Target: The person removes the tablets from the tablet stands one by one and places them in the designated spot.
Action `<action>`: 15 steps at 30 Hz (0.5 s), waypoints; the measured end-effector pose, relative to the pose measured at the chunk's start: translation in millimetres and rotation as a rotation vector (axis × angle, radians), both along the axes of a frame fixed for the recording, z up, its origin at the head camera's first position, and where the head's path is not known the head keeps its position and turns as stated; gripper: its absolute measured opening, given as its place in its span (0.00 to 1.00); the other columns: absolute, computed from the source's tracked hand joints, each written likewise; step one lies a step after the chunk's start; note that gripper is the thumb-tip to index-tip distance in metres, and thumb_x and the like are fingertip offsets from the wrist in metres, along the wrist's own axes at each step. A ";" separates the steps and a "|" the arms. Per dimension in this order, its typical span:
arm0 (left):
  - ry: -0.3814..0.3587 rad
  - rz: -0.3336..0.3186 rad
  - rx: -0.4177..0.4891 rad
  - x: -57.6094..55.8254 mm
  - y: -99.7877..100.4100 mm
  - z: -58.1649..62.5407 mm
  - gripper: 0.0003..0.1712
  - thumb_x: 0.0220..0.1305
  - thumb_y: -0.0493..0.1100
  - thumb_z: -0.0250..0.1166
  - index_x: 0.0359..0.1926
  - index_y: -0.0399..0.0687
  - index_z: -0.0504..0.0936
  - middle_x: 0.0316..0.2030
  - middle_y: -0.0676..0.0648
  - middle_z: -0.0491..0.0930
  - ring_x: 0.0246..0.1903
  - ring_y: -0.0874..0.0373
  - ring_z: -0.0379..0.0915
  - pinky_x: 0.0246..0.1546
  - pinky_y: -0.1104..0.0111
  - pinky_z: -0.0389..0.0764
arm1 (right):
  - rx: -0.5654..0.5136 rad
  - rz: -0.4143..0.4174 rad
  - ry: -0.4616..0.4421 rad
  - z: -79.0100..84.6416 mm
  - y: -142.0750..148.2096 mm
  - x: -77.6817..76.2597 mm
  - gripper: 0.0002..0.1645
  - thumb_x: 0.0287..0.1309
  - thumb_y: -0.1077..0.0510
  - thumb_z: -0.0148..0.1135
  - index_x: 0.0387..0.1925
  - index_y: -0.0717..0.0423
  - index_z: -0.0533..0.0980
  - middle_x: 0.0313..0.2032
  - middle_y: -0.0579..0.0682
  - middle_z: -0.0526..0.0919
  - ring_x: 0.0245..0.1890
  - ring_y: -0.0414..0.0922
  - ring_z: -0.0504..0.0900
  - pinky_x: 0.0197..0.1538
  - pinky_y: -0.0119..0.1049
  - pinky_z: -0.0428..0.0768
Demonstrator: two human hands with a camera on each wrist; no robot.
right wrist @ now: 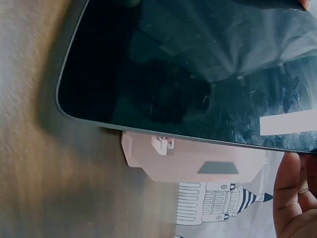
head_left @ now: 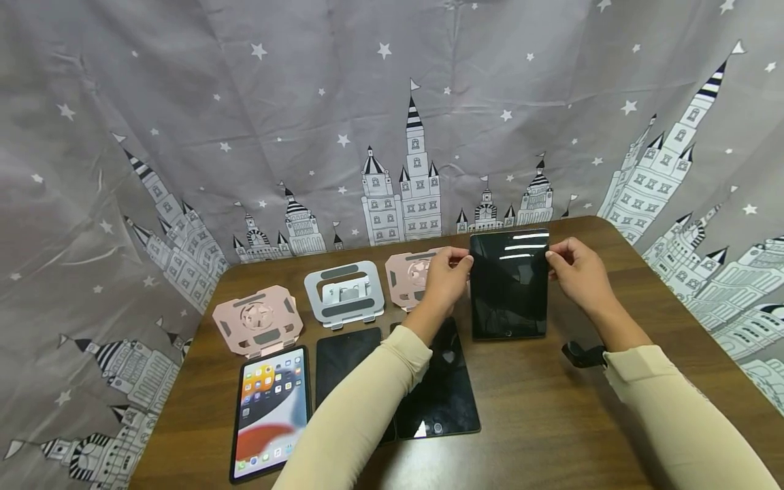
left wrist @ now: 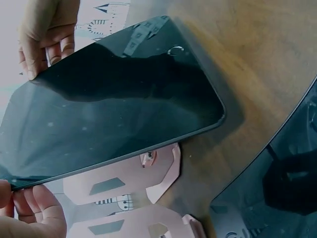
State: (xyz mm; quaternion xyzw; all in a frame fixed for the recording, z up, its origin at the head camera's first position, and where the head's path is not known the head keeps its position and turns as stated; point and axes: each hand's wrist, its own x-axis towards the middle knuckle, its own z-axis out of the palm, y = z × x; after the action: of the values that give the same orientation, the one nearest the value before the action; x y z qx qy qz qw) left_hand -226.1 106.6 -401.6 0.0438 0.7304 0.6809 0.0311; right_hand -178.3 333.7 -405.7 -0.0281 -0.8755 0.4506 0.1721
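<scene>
A black tablet (head_left: pixel 510 289) with a dark screen stands nearly upright above the right half of the table, held by both hands. My left hand (head_left: pixel 446 275) pinches its left edge near the top, and my right hand (head_left: pixel 578 272) pinches the right edge at about the same height. Behind the tablet is a pink folding stand (right wrist: pixel 208 158), mostly hidden in the head view but partly showing in both wrist views. Another pink stand (head_left: pixel 401 279) is behind my left hand and partly covered by it.
Further left are a grey-blue stand (head_left: pixel 344 320) and a third pink stand (head_left: pixel 229 333). In front lie a tablet with a lit screen (head_left: pixel 272 408) and two dark tablets (head_left: pixel 349 347) (head_left: pixel 450 388), partly under my left sleeve. A grey castle-print curtain (head_left: pixel 306 102) hangs behind the table (head_left: pixel 520 422).
</scene>
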 end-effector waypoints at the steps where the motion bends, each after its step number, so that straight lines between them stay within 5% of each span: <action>1: -0.009 -0.008 0.012 1.1 -1.3 -1.3 0.05 0.69 0.35 0.62 0.42 0.38 0.82 0.33 0.50 0.76 0.30 0.61 0.73 0.32 0.71 0.80 | -0.001 0.007 -0.006 -1.1 -0.8 1.5 0.15 0.73 0.58 0.53 0.48 0.70 0.72 0.38 0.63 0.78 0.28 0.44 0.80 0.29 0.25 0.80; 8: -0.073 -0.044 0.030 8.9 -8.3 -13.4 0.05 0.69 0.34 0.61 0.43 0.37 0.80 0.34 0.48 0.75 0.29 0.60 0.72 0.32 0.71 0.80 | 0.020 0.026 -0.057 -10.1 -2.6 8.7 0.14 0.72 0.58 0.53 0.45 0.69 0.73 0.35 0.63 0.79 0.28 0.53 0.82 0.27 0.30 0.79; 15: -0.132 -0.077 0.023 16.1 -12.6 -22.9 0.03 0.69 0.32 0.60 0.42 0.36 0.79 0.32 0.47 0.74 0.29 0.59 0.72 0.32 0.70 0.81 | -0.011 0.065 -0.119 -20.2 -4.3 14.7 0.11 0.71 0.62 0.53 0.43 0.70 0.73 0.33 0.61 0.78 0.24 0.43 0.79 0.27 0.33 0.81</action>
State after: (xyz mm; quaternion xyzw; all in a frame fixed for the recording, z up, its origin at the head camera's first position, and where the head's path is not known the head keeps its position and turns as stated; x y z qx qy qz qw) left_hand -210.0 94.0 -424.5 0.0270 0.7168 0.6888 0.1048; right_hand -163.6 329.4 -425.9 -0.0273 -0.8822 0.4582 0.1048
